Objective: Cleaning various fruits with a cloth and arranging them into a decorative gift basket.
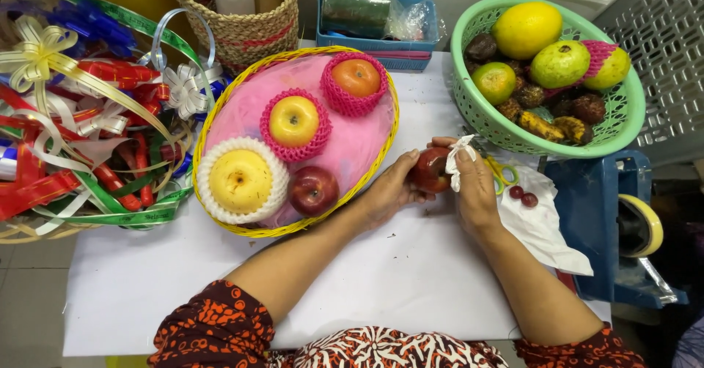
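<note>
Apple: the red apple (430,170) sits in my two hands, above the white table (396,265), just right of the yellow basket (220,111).
Left hand: my left hand (389,188) cups the apple from the left.
Right hand: my right hand (475,188) pinches a white tissue (459,155) against its skin.
Doing it well: I'd judge slow turning with light, even wiping suits best.
Nearby: green basket (623,111) of fruit far right.
</note>
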